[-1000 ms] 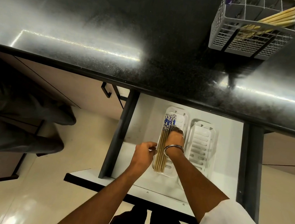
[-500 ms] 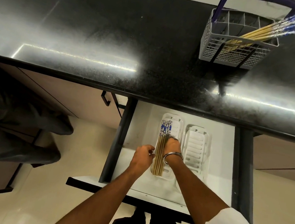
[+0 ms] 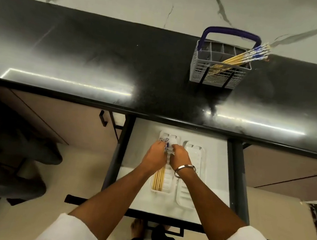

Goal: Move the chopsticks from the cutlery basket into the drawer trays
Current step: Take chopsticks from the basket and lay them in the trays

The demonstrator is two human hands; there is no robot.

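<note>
- The step in hand, as I judge it, is settling a bundle of chopsticks (image 3: 159, 178) into the left tray (image 3: 166, 190) of the open drawer (image 3: 216, 181); to do it well, keep the sticks parallel to the tray's long sides, blue ends all toward the worktop edge, and let go only once they lie flat inside the rim.
- The bundle lies along the tray's left side; its plain ends sit near the tray's front edge, its patterned ends reach toward the back edge, between the two hands.
- The left hand (image 3: 155, 156) is over the bundle's upper half, fingers curled down at the patterned ends; it seems to be grasping or squaring them, though the exact contact is hidden.
- The right hand (image 3: 178, 157), with a bangle (image 3: 184, 171) at the wrist, is just beside it over the same tray; its fingers bend toward the stick tips, but whether it pinches them or only nudges them I cannot tell.
- The right tray (image 3: 186, 203) holds no sticks where it shows.
- More chopsticks stand leaning in the basket (image 3: 217, 75) at the worktop's (image 3: 102, 51) back right, so the task is only part done; the next trip should go there.
</note>
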